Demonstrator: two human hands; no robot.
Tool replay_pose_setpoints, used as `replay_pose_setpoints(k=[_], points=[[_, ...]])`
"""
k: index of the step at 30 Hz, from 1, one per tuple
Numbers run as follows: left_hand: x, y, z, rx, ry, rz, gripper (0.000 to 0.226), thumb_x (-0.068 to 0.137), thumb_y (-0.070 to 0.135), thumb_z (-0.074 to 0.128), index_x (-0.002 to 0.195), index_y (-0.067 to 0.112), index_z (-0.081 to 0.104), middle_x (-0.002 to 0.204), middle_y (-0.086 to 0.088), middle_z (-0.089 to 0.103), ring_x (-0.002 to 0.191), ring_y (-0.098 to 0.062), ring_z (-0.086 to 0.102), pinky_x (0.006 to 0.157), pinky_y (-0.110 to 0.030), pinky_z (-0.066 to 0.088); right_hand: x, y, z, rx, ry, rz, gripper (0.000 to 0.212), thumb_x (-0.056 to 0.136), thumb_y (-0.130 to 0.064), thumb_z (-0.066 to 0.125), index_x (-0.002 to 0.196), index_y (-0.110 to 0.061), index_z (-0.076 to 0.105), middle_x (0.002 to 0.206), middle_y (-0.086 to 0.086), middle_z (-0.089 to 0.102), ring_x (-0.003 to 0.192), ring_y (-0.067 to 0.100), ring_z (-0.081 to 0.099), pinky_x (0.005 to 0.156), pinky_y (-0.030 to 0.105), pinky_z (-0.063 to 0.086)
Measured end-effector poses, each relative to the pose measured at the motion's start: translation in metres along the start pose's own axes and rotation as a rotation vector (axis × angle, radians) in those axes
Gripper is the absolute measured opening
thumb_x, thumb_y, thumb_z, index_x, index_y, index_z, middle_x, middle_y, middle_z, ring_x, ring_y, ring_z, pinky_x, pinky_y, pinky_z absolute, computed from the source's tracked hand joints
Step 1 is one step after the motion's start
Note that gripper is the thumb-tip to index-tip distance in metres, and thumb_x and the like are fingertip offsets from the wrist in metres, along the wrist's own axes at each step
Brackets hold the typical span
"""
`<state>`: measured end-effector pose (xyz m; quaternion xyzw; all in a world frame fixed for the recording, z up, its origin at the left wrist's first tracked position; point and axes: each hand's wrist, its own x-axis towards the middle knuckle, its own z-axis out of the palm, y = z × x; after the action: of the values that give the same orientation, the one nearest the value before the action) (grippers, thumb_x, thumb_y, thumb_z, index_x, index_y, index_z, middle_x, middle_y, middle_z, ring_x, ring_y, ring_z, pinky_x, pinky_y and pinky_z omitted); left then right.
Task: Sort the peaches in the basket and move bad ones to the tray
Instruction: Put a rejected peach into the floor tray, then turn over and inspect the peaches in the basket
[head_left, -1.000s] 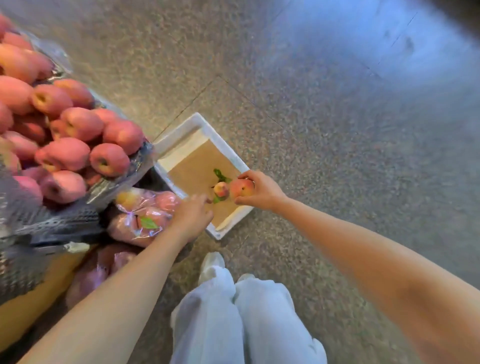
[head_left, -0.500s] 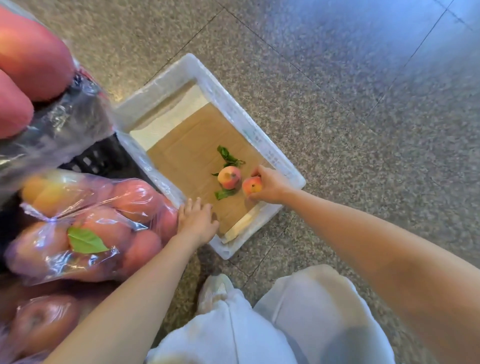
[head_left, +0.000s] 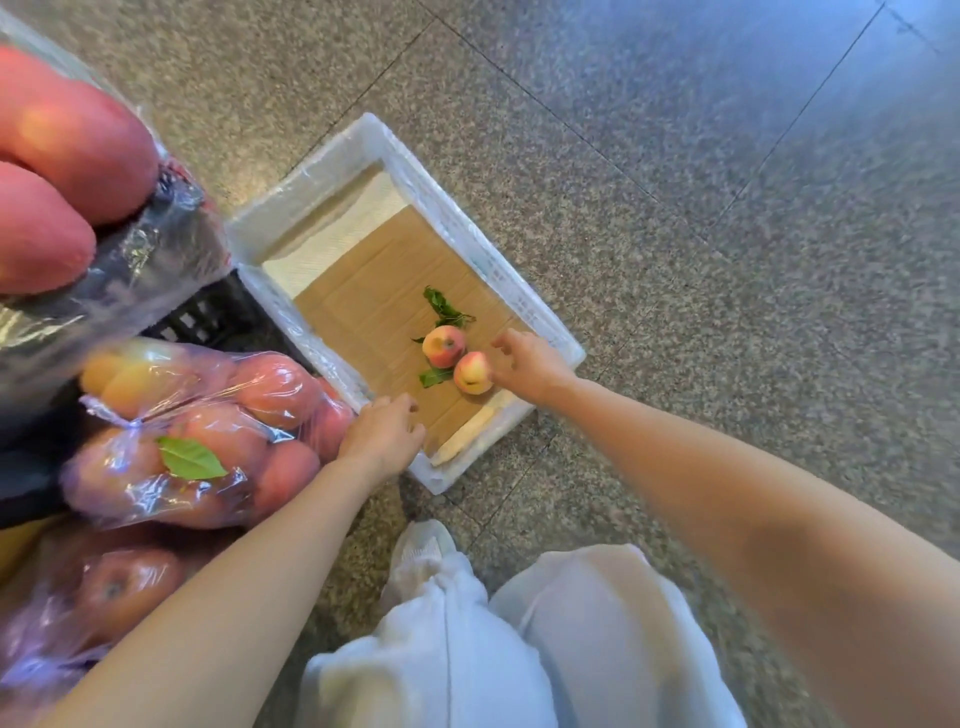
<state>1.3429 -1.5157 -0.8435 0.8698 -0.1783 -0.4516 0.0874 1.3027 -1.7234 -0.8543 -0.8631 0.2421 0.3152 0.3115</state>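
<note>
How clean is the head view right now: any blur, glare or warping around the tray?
Head view: the two peaches in the white tray read sharp; the basket peaches at upper left are a blur near the lens; a bluish sheen washes the floor at upper right; the bagged peaches carry plastic glints; the right hand is slightly smeared.

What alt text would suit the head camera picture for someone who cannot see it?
A person's open right hand is beside a peach lying by another peach and green leaves on cardboard in a white tray. The left hand is at the tray's near rim; bagged peaches lie left.
</note>
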Motion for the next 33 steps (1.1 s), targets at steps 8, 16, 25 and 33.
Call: replay_pose_setpoints(k=[8,16,25,33], points=[[-0.163,0.087,-0.116,-0.133,0.19,0.087,0.028,0.094,0.021,0.049,0.12,0.016,0.06,0.118,-0.005,0.064,0.104,-0.023,0.059,0.085,-0.035,0.048,-0.168,-0.075,-0.125,0.214,0.04,-0.092,0.026,0.092,-0.021,0.056,0.116,-0.015,0.063,0.107,0.002,0.064,0.097,0.018,0.061,0.086,0.034,0.052],[-0.368,0.156,-0.258,-0.173,0.435,0.133,0.026,0.092,0.02,0.049,0.113,0.021,0.064,0.11,0.0,0.067,0.098,-0.02,0.061,0.077,-0.033,0.047,-0.349,-0.199,-0.263,0.272,0.128,-0.281,0.019,0.095,-0.018,0.055,0.112,-0.018,0.065,0.103,-0.002,0.067,0.081,0.011,0.066,0.064,0.019,0.054],[-0.566,0.157,-0.363,-0.204,0.951,0.285,0.021,0.088,0.016,0.047,0.098,0.018,0.065,0.094,-0.001,0.067,0.086,-0.023,0.062,0.073,-0.04,0.05,-0.492,-0.357,-0.353,0.177,0.232,-0.633,0.019,0.091,-0.016,0.056,0.106,-0.014,0.069,0.091,0.009,0.072,0.083,0.025,0.067,0.082,0.045,0.053],[-0.673,0.064,-0.39,0.072,1.352,-0.025,0.027,0.08,0.021,0.059,0.105,0.013,0.064,0.105,-0.011,0.057,0.1,-0.033,0.053,0.081,-0.043,0.042,-0.561,-0.487,-0.314,0.063,0.249,-1.039,0.027,0.092,-0.018,0.058,0.118,-0.015,0.063,0.109,0.0,0.063,0.092,0.014,0.059,0.081,0.032,0.048]])
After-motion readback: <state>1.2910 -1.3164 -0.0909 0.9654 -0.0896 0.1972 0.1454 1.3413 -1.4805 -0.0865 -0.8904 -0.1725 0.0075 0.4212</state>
